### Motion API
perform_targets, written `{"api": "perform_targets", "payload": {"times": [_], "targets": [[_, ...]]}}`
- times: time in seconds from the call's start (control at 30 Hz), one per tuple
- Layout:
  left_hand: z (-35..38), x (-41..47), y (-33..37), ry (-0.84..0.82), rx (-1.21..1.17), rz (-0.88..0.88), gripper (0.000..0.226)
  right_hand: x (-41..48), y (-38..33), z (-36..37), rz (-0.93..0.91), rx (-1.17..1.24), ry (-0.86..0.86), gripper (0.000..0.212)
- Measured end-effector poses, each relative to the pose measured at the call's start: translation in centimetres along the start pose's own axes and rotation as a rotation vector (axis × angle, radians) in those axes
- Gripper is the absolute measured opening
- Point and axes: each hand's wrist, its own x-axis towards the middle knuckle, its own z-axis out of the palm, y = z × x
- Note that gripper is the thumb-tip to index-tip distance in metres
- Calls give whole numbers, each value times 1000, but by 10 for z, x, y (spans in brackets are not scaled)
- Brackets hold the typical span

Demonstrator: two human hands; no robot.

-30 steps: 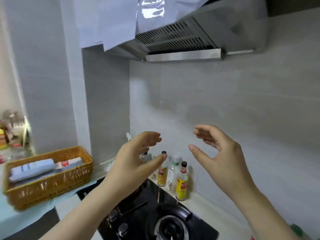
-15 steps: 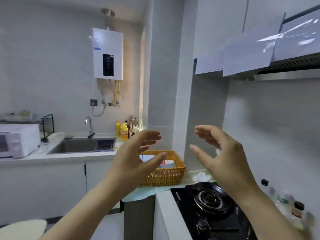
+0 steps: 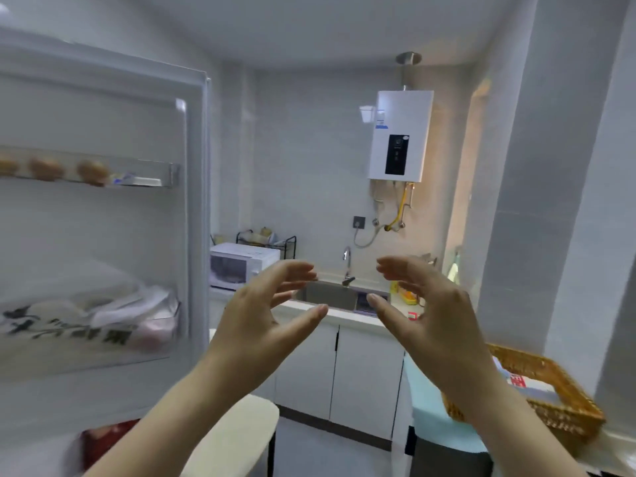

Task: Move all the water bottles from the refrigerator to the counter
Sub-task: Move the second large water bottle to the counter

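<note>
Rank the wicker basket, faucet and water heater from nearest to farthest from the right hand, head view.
1. Wicker basket, low on the right, just beyond the right hand.
2. Faucet, straight ahead across the room.
3. Water heater, mounted high, above the faucet.

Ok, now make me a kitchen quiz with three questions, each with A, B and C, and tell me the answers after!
1. Where is the wicker basket?
A in the sink
B on the counter at the right
C on the floor

2. What colour is the microwave?
A white
B red
C black

3. What do the left hand and right hand hold?
A a bottle each
B one plate together
C nothing

Answers:
1 B: it sits on the teal-covered counter at the right edge.
2 A: its casing is white.
3 C: both hands are raised, with their fingers loosely curved and nothing between them.
</note>
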Motion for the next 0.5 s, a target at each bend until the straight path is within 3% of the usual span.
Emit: {"api": "perform_targets", "payload": {"times": [0.5], "targets": [[-125, -17, -63, 324, 391, -269, 42, 84, -44, 189, -269, 439, -171, 44]]}}
